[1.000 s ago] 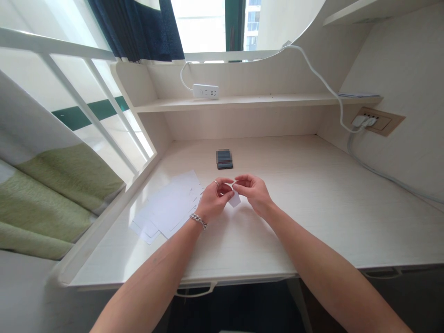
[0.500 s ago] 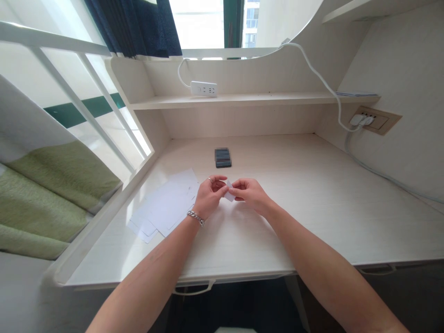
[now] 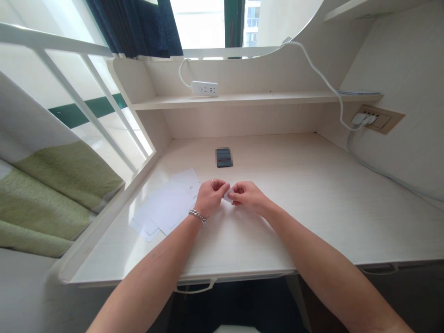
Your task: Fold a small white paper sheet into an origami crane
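Observation:
A small piece of white paper [image 3: 228, 196] is pinched between both hands above the desk, and the fingers cover much of it. My left hand [image 3: 211, 196], with a ring and a chain bracelet at the wrist, grips its left side between thumb and fingers. On the other side my right hand [image 3: 249, 196] closes thumb and curled fingers on the same piece. Several loose white sheets [image 3: 166, 201] lie overlapping on the desk, left of my left hand. Beyond the hands rests a dark, pixelated flat object [image 3: 224, 157], perhaps a phone.
The pale wooden desk [image 3: 329, 208] has a raised left edge and a back shelf [image 3: 256, 98]. On that shelf sits a white power strip [image 3: 205, 88]. A white cable [image 3: 321, 76] runs to plugs in the wall socket [image 3: 379, 119]. A curtain [image 3: 52, 194] hangs at the left.
The fingers have shifted around the paper piece, and less of it shows now. My left fingers have curled in closer. The sheets and the dark object stay in place.

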`<state>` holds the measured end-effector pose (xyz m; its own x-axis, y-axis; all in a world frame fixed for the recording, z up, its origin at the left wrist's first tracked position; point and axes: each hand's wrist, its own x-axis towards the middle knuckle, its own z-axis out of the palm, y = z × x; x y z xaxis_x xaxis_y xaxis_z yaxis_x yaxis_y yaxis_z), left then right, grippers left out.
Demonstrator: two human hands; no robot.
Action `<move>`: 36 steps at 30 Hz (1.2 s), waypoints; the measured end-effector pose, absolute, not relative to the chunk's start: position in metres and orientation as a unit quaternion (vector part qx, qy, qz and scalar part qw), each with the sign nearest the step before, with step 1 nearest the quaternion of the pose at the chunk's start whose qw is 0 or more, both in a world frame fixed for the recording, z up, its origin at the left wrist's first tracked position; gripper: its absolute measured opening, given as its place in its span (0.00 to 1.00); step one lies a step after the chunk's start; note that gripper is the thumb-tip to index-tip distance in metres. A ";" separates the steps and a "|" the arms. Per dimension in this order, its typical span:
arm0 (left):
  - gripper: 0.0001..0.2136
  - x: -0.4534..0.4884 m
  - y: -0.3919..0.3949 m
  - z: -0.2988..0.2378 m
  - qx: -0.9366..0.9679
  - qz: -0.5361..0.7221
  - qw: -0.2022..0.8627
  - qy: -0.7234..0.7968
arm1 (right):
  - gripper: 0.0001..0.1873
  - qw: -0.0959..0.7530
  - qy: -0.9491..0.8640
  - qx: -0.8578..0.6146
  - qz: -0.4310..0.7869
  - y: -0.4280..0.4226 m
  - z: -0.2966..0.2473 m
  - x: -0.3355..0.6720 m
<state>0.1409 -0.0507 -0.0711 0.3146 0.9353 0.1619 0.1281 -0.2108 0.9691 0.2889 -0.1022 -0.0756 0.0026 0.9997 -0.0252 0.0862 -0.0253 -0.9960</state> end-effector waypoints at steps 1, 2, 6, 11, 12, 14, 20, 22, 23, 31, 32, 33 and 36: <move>0.09 0.141 -0.050 -0.072 0.655 0.426 0.474 0.405 | 0.14 0.476 -0.515 -0.529 0.478 -0.102 -0.076 0.289; 0.09 0.142 -0.050 -0.073 0.657 0.432 0.469 0.404 | 0.14 0.479 -0.516 -0.528 0.475 -0.102 -0.075 0.288; 0.09 0.142 -0.050 -0.074 0.660 0.444 0.457 0.399 | 0.15 0.466 -0.508 -0.510 0.515 -0.105 -0.070 0.287; 0.11 0.142 -0.051 -0.072 0.635 0.445 0.496 0.390 | 0.16 0.433 -0.528 -0.526 0.508 -0.108 -0.067 0.289; 0.12 0.142 -0.051 -0.071 0.633 0.435 0.515 0.380 | 0.16 0.434 -0.532 -0.533 0.494 -0.108 -0.067 0.289; 0.13 0.141 -0.052 -0.069 0.645 0.401 0.544 0.357 | 0.16 0.435 -0.538 -0.540 0.480 -0.107 -0.068 0.290; 0.13 0.138 -0.054 -0.067 0.645 0.375 0.558 0.363 | 0.13 0.411 -0.532 -0.538 0.508 -0.106 -0.068 0.294; 0.13 0.139 -0.053 -0.068 0.617 0.387 0.579 0.366 | 0.13 0.402 -0.540 -0.533 0.513 -0.107 -0.068 0.295; 0.14 0.139 -0.053 -0.068 0.598 0.399 0.590 0.368 | 0.13 0.397 -0.544 -0.530 0.515 -0.107 -0.068 0.295; 0.20 0.140 -0.046 -0.070 0.544 0.466 0.567 0.406 | 0.13 0.386 -0.533 -0.539 0.525 -0.107 -0.069 0.290; 0.22 0.140 -0.046 -0.070 0.539 0.453 0.588 0.398 | 0.13 0.393 -0.531 -0.541 0.520 -0.107 -0.070 0.291; 0.23 0.141 -0.047 -0.070 0.548 0.428 0.605 0.388 | 0.14 0.398 -0.531 -0.542 0.516 -0.106 -0.070 0.292; 0.19 0.141 -0.051 -0.070 0.615 0.383 0.572 0.385 | 0.16 0.402 -0.535 -0.537 0.514 -0.106 -0.071 0.295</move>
